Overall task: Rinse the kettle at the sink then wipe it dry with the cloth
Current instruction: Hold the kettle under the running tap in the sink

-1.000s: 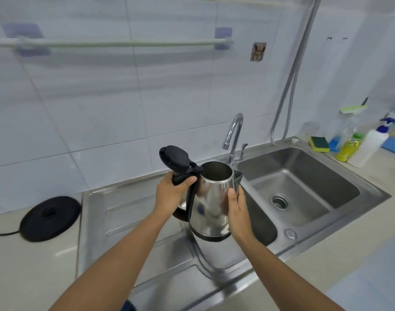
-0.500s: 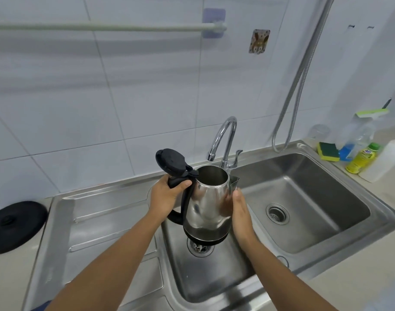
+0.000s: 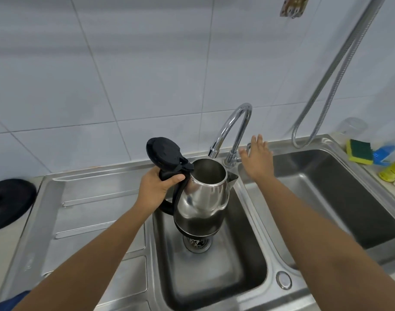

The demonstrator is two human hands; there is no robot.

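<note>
The kettle [image 3: 203, 198] is held upright over the left basin [image 3: 214, 279] of the steel sink [image 3: 253, 212], its black handle [image 3: 166, 206] wrapped by the curled fingers of the left hand [image 3: 155, 191], with the thumb laid across the top of the handle. The hinged lid [image 3: 162, 153] is stood open just above those fingers, and the kettle's mouth is left uncovered just to their right, beneath the spout of the faucet [image 3: 234, 129]. The drain [image 3: 197, 243] is seen under the kettle's base, below the gripping fingers. The right hand [image 3: 258, 160] is stretched forward with its fingers straight and spread wide, and nothing is held in it. The faucet's lever [image 3: 248, 146] is mostly hidden behind those fingers, and whether it is touched cannot be told. The right basin [image 3: 326, 194] is found below and to the right of the spread fingers. A metal hose [image 3: 340, 70] is hung on the wall well to the right of the fingertips, and a yellow-green sponge [image 3: 359, 151] is laid on the rim farther right, beside blurred bottles [image 3: 390, 175]. A round black base [image 3: 8, 203] is set well to the left of the left hand's fingers.
</note>
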